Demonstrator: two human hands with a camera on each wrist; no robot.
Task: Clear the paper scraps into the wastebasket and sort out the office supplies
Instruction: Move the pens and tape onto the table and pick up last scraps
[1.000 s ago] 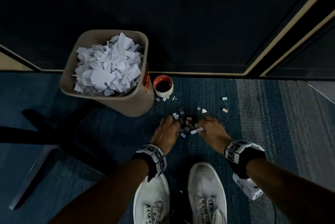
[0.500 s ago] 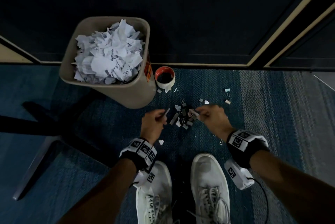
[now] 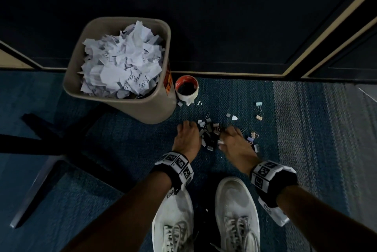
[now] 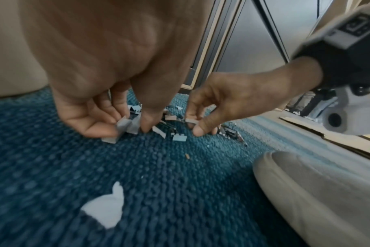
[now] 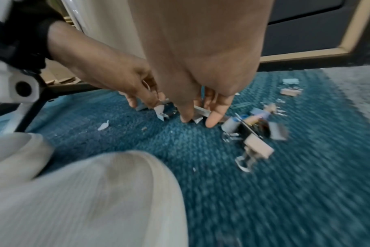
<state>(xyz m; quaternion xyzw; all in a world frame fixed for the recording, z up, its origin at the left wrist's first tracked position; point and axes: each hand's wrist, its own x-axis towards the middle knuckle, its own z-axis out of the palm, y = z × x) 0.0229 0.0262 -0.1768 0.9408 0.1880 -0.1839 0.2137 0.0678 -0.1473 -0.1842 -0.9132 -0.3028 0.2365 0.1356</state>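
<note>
Wastebasket [image 3: 145, 108] was brimming with scraps. Left hand [image 3: 186, 141] pinched grey binder clips [image 4: 127, 127], right hand [image 3: 234, 145] pinched one; pile [image 3: 210, 133] and strays remained on carpet [image 3: 234, 98].

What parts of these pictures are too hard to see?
- Head view: the middle of the clip pile lies in shadow between the left hand and right hand; single clips cannot be counted.
- Head view: the print on the scraps in the wastebasket is too small to read.
- Right wrist view: clips beside the fingers are smeared by blur.
- Left wrist view: the palm hides what lies behind the left hand's fingers.
</note>
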